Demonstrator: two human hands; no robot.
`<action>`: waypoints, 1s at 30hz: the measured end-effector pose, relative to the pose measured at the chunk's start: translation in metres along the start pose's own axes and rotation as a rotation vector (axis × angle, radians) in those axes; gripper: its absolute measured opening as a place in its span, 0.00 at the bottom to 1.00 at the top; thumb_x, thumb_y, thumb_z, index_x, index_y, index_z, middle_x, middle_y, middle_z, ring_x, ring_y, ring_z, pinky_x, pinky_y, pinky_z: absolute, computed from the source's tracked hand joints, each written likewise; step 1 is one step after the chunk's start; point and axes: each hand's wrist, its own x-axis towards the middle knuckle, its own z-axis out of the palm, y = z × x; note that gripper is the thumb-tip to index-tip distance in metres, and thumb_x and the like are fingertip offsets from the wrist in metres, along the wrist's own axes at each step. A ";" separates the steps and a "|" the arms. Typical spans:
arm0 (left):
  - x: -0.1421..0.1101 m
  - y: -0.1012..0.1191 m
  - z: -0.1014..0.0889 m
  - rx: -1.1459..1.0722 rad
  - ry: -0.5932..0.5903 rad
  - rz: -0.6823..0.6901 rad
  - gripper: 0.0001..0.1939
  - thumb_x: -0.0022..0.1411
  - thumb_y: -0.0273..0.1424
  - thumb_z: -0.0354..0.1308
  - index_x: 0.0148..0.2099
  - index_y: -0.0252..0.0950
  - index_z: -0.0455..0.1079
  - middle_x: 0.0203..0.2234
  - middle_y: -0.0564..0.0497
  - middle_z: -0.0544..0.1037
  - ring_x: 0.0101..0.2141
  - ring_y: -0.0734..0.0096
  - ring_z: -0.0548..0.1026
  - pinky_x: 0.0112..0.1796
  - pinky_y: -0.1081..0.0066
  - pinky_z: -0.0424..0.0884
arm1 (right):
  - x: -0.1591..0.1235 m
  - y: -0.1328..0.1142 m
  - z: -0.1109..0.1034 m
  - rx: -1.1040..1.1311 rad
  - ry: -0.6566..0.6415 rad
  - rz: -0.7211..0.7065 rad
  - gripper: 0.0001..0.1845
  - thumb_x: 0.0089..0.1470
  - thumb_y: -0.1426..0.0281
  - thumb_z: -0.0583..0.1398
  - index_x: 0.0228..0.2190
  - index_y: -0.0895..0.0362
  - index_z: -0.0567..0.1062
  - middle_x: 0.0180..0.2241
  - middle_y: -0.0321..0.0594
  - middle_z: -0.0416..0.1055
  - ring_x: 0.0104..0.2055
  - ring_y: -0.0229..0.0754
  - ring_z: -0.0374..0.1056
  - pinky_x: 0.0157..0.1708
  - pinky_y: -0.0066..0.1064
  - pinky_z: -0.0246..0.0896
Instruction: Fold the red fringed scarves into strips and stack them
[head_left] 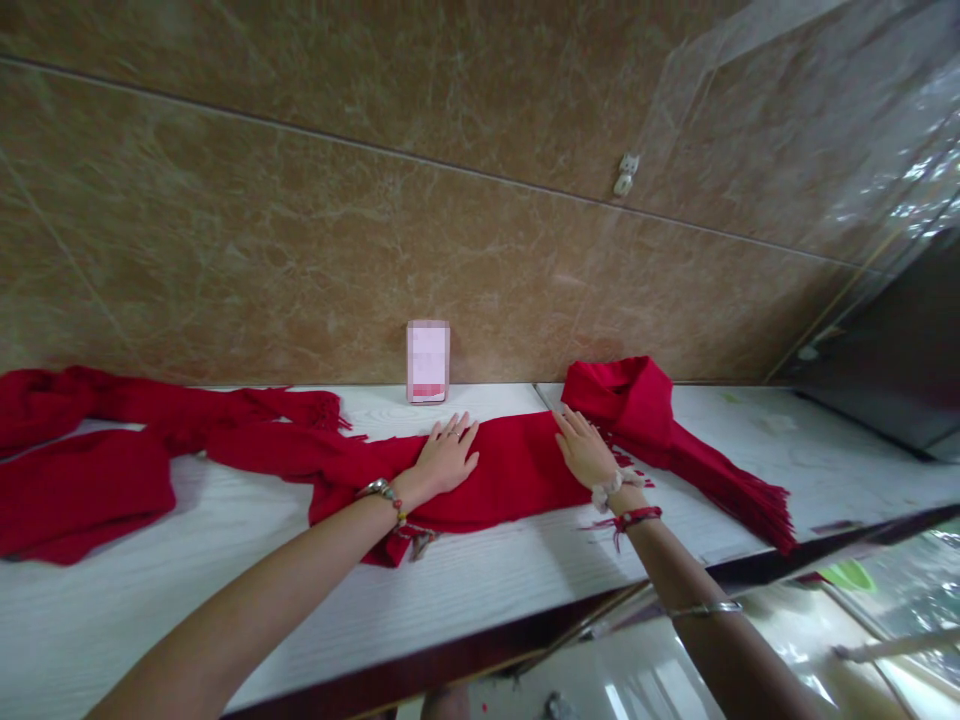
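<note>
Arms [285, 598] outstretched, the left hand [446, 460] and right hand [587, 452] lie palm-down, flat and well apart.

The table [262, 620] runs along the foot of the wall [300, 250]. Across its middle lies the flat scarf [517, 475], with 2 hands on top: the left hand [448, 457] near mid-length, the right hand [586, 452] at the right end. Behind the flat scarf, the phone [427, 362] stands upright before the wall. To the left lies the heaped cloth [82, 490]; to the right, just beside the right hand, the looped scarf [622, 400], its tail reaching toward the front edge. The box-like object [892, 340] occupies the far right.
</note>
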 end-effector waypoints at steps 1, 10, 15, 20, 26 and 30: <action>0.000 0.001 -0.001 -0.004 0.003 0.073 0.27 0.62 0.35 0.41 0.61 0.31 0.47 0.60 0.43 0.46 0.59 0.61 0.45 0.55 0.59 0.46 | -0.002 -0.008 -0.001 0.020 0.000 -0.057 0.24 0.57 0.68 0.45 0.55 0.56 0.57 0.58 0.46 0.52 0.59 0.49 0.46 0.52 0.47 0.51; -0.009 0.005 0.000 -0.053 -0.188 0.196 0.30 0.63 0.42 0.37 0.62 0.32 0.42 0.60 0.44 0.46 0.59 0.66 0.45 0.55 0.62 0.45 | -0.023 -0.032 0.000 -0.003 -0.212 -0.163 0.24 0.58 0.65 0.45 0.55 0.56 0.57 0.58 0.46 0.50 0.59 0.48 0.46 0.54 0.46 0.46; -0.026 -0.019 -0.020 -0.010 -0.266 0.181 0.28 0.63 0.42 0.41 0.61 0.33 0.49 0.59 0.44 0.50 0.59 0.64 0.48 0.54 0.63 0.46 | -0.020 -0.019 -0.003 -0.010 -0.235 -0.133 0.24 0.57 0.66 0.47 0.55 0.56 0.58 0.58 0.46 0.52 0.59 0.49 0.48 0.53 0.46 0.48; -0.063 -0.090 -0.054 -0.028 -0.233 0.264 0.21 0.64 0.39 0.41 0.57 0.38 0.57 0.57 0.49 0.58 0.57 0.71 0.53 0.53 0.71 0.49 | -0.004 -0.038 -0.013 0.017 -0.208 -0.165 0.22 0.55 0.66 0.49 0.51 0.57 0.64 0.55 0.50 0.57 0.57 0.53 0.51 0.52 0.53 0.46; -0.110 -0.173 -0.068 0.012 -0.176 0.015 0.29 0.59 0.46 0.45 0.59 0.38 0.52 0.58 0.46 0.54 0.57 0.62 0.51 0.54 0.64 0.50 | 0.018 -0.120 -0.009 0.219 -0.211 -0.527 0.27 0.56 0.59 0.46 0.54 0.57 0.58 0.57 0.47 0.52 0.60 0.48 0.45 0.55 0.50 0.41; -0.132 -0.189 -0.057 -0.031 -0.277 -0.068 0.41 0.50 0.45 0.58 0.61 0.35 0.47 0.58 0.42 0.54 0.56 0.56 0.55 0.52 0.63 0.54 | 0.021 -0.141 0.019 0.201 -0.301 -0.612 0.25 0.57 0.60 0.46 0.55 0.52 0.57 0.58 0.43 0.51 0.60 0.48 0.44 0.54 0.53 0.41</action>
